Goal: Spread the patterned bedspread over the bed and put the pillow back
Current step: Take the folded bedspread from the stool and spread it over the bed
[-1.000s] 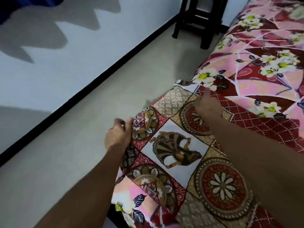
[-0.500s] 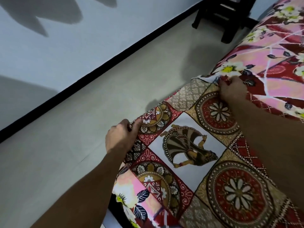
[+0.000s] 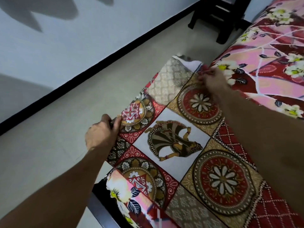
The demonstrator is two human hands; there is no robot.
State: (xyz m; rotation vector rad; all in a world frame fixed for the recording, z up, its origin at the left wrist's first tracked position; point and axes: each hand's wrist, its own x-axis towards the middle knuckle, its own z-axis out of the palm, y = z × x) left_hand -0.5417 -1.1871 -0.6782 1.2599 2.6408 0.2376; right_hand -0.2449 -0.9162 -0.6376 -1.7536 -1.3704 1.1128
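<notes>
The patterned bedspread [image 3: 174,142], a patchwork of red and gold medallions around a white square, lies over the near left part of the bed. My left hand [image 3: 102,134] grips its left edge, which hangs over the bed's side. My right hand [image 3: 212,79] pinches the bedspread's far edge near its corner, which is lifted and curls so that the white underside shows. Beyond it the pink and red floral sheet [image 3: 269,66] of the bed lies uncovered. No pillow is in view.
A dark wooden stool or small table [image 3: 218,18] stands on the floor at the far end by the bed. Pale floor [image 3: 65,129] runs along the bed's left side up to a white wall with a black skirting [image 3: 98,61]. The dark bed frame [image 3: 102,204] shows low down.
My right hand has carried the bedspread's far edge further up the bed, and the corner now lifts off. My left hand has kept its grip on the side edge.
</notes>
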